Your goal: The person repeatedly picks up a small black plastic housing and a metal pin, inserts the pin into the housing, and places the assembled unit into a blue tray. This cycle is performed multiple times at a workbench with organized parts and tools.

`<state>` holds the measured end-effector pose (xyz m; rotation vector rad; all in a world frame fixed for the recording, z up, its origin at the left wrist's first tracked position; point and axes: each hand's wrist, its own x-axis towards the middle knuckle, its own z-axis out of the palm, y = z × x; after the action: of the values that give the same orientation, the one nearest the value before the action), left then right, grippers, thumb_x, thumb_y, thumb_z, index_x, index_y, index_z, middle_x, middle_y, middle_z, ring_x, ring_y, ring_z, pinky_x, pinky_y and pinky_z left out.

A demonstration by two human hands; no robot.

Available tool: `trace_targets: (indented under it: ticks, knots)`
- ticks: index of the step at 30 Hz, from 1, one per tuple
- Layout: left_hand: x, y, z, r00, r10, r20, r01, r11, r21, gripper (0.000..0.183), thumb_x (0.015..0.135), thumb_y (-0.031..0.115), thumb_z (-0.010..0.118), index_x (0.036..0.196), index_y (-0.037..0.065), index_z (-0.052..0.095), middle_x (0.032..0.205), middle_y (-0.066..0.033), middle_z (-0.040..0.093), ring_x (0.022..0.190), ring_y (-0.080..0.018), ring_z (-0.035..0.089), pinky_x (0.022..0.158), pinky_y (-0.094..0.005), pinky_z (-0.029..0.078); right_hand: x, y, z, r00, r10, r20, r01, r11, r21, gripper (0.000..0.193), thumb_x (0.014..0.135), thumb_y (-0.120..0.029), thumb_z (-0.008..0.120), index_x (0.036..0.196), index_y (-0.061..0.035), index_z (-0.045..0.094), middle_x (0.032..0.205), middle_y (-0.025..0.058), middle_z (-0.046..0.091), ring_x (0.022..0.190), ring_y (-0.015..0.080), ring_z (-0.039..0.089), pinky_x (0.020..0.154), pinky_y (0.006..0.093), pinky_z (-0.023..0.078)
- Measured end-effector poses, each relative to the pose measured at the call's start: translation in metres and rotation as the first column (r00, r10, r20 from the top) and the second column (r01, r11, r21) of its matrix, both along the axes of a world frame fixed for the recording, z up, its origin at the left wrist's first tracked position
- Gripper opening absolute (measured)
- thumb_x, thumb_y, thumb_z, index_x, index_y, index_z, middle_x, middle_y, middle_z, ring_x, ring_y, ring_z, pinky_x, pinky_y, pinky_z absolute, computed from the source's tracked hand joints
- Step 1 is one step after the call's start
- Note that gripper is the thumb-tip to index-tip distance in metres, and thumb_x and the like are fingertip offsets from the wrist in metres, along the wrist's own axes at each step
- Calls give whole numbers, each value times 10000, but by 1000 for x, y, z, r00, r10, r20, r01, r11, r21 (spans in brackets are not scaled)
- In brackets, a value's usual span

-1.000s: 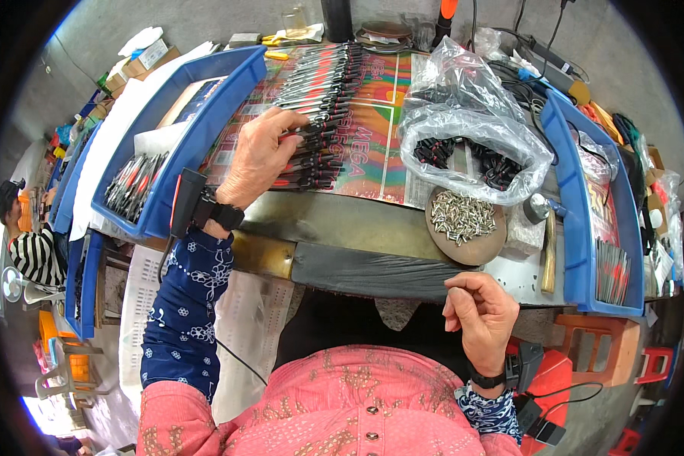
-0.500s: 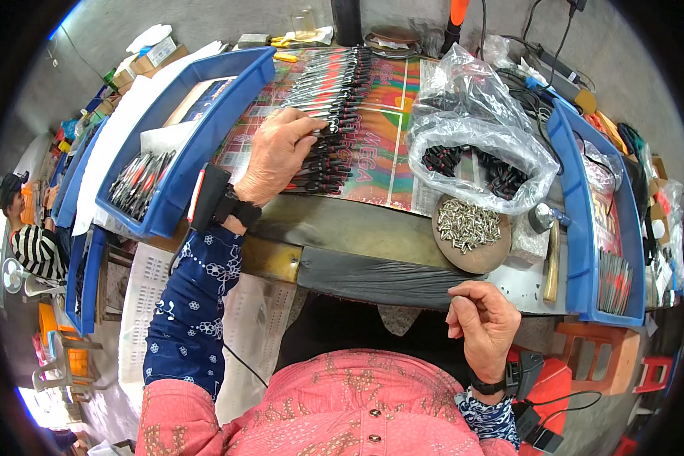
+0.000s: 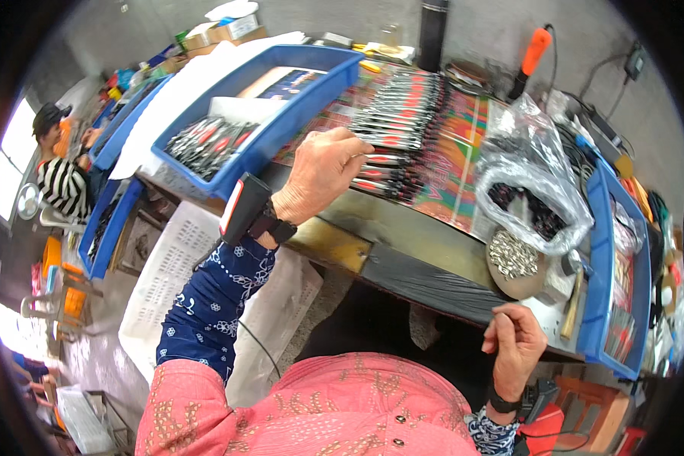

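Note:
Over the left end of a long row of slim pen-like pieces [image 3: 399, 114], silver, black and red, my left hand [image 3: 323, 171] is closed in a pinch. What its fingertips hold, if anything, cannot be made out. The row lies on a colourful printed sheet [image 3: 463, 163]. In front of the bench's right part hovers my right hand [image 3: 517, 346], its fingers curled and thumb drawn in; their contents are hidden. Near it are a round dish [image 3: 501, 287] of small silver metal pieces [image 3: 514, 254] and an open clear plastic bag [image 3: 577, 228] with black and red parts.
A blue tray [image 3: 224, 186] at left holds more pen-like pieces; another blue tray [image 3: 596, 334] stands at right. A wooden-handled hammer [image 3: 572, 311] lies beside the dish. An orange-handled tool [image 3: 536, 53] stands at the back. A person in stripes [image 3: 62, 182] sits far left.
The view has turned, so the bench appears tilted and shifted right. My left hand has lifted back from the row toward its left end. My right hand stays curled near the bench edge.

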<state>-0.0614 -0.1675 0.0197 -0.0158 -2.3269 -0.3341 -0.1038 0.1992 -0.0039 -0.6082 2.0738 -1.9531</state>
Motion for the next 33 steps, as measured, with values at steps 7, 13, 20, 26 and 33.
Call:
trace_targets:
  ticks: [7, 13, 20, 26, 33]
  knots:
    - [61, -45, 28, 940, 338, -42, -341, 937, -81, 116, 827, 50, 652, 916, 46, 726, 841, -139, 685, 727, -286, 673, 655, -344, 518, -3, 0, 1, 1000, 20, -16, -19, 1000, 25, 96, 948, -59, 595, 969, 24, 639, 660, 38, 593, 509, 69, 532, 442, 183, 391]
    - [87, -106, 38, 803, 588, 98, -581, 809, -90, 153, 799, 139, 675, 910, 53, 735, 801, -158, 697, 736, -293, 690, 672, -353, 534, -4, -1, 2, 998, 37, -42, -34, 997, 63, 109, 952, -80, 599, 958, 21, 642, 650, 31, 590, 507, 66, 531, 440, 183, 380]
    - [89, -133, 26, 710, 659, 246, -640, 751, -164, 171, 784, 214, 703, 877, 75, 738, 786, -149, 702, 763, -311, 692, 691, -390, 545, -1, -3, 3, 999, 35, -42, -31, 996, 86, 101, 948, -74, 600, 955, 16, 645, 657, 28, 589, 521, 65, 533, 457, 183, 391]
    - [86, -141, 17, 674, 708, 212, -674, 707, -216, 184, 765, 234, 713, 824, 60, 712, 808, -180, 687, 792, -353, 684, 703, -427, 544, 4, -2, 10, 1000, 18, -9, -17, 996, 89, 87, 937, -48, 602, 944, 28, 644, 680, 29, 588, 543, 73, 530, 487, 200, 423]
    - [97, -152, 19, 763, 630, 145, -584, 767, -267, 218, 787, 214, 664, 832, 3, 631, 825, -206, 650, 803, -375, 639, 697, -452, 484, -7, 31, 32, 985, -49, -164, 69, 991, 117, 88, 924, -57, 621, 931, 24, 654, 685, 14, 599, 567, 57, 541, 500, 204, 427]
